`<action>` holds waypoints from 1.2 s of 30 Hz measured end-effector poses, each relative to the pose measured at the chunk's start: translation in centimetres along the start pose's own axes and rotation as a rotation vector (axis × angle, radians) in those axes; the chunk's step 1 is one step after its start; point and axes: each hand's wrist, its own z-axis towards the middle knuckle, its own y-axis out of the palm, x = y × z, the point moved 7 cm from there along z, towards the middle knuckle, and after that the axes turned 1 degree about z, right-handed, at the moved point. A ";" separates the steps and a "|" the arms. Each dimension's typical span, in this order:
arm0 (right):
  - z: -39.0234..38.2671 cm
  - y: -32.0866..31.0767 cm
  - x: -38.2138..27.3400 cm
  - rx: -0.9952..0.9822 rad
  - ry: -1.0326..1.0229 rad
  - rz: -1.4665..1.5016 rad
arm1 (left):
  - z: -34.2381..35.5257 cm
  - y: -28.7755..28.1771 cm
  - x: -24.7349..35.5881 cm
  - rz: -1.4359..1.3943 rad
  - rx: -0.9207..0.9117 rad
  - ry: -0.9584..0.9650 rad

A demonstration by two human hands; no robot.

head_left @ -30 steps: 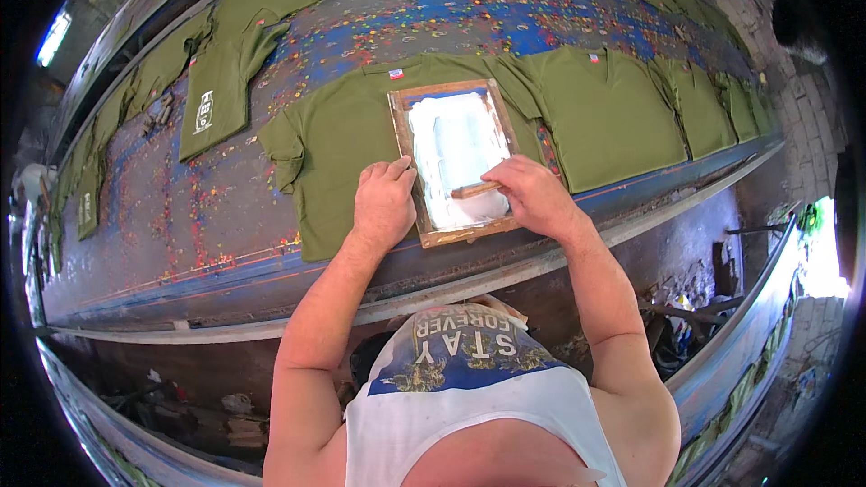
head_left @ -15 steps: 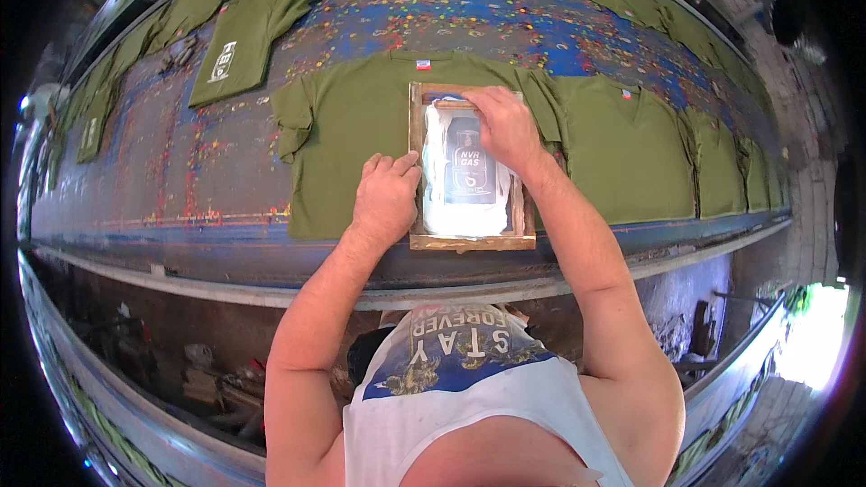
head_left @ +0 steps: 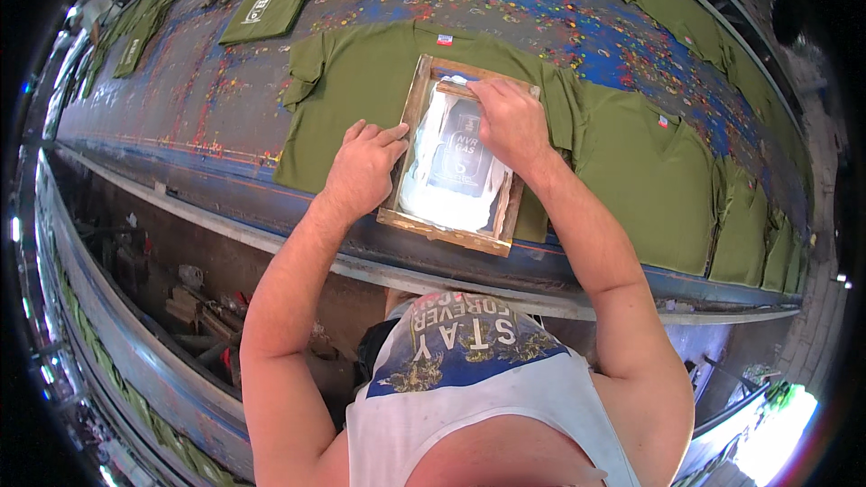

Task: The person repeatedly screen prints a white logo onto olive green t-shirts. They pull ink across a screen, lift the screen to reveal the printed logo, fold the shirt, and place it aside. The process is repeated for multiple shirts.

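Observation:
A wooden-framed printing screen (head_left: pixel 444 233) lies on an olive-green T-shirt (head_left: pixel 347 81) spread on the long table. White ink is smeared around the mesh, which has a bottle-shaped design in its middle. My right hand (head_left: pixel 512 122) is closed at the screen's far end on a squeegee (head_left: pixel 457 89), a wooden bar mostly covered by the fingers. My left hand (head_left: pixel 363 165) rests against the screen's left rail, fingers partly spread and fingertips touching the wood; it grips nothing that I can see.
More olive T-shirts (head_left: pixel 645 180) lie in a row to the right. A printed olive shirt (head_left: pixel 280 4) lies at the far left. Dried colourful ink spots the tabletop (head_left: pixel 189 113). A metal edge rail (head_left: pixel 262 239) runs along the near side, with clutter below it.
The whole view has turned, so table, shirt and screen now slant down to the right. Both hands keep about the same places on the screen and squeegee.

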 end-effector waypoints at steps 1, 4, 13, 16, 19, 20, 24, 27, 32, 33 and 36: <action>-0.2 0.0 0.0 0.012 -0.014 0.007 | 0.0 0.0 0.1 0.005 -0.005 -0.004; -0.2 0.3 0.3 0.019 -0.039 0.003 | 0.2 0.0 0.2 0.022 -0.042 -0.021; 2.2 1.8 2.2 -0.204 0.026 0.093 | 0.6 -0.3 0.5 0.063 -0.105 -0.023; 3.0 1.3 2.6 -0.288 -0.010 0.162 | 0.6 -0.6 0.7 0.061 -0.088 -0.020; 3.0 1.6 1.9 -0.436 -0.053 0.224 | 0.6 -0.6 0.8 0.056 -0.091 -0.026; 2.8 1.7 1.5 -0.485 -0.076 0.246 | 0.6 -0.6 0.8 0.052 -0.092 -0.025; 2.0 2.0 -0.7 -0.613 -0.225 0.375 | 0.7 -0.4 0.6 0.053 -0.135 -0.035; 1.4 2.2 -2.7 -0.644 -0.396 0.435 | 0.7 -0.4 0.7 0.078 -0.135 -0.026; 0.9 1.2 -3.5 -0.615 -0.643 0.381 | 0.8 -0.4 0.7 0.082 -0.147 0.004; 1.3 0.6 -2.6 -0.596 -0.638 0.363 | 0.9 -0.4 0.6 0.084 -0.150 0.016; 2.1 -0.8 0.4 -0.592 -0.509 0.222 | 1.0 -0.3 0.2 0.080 -0.152 0.067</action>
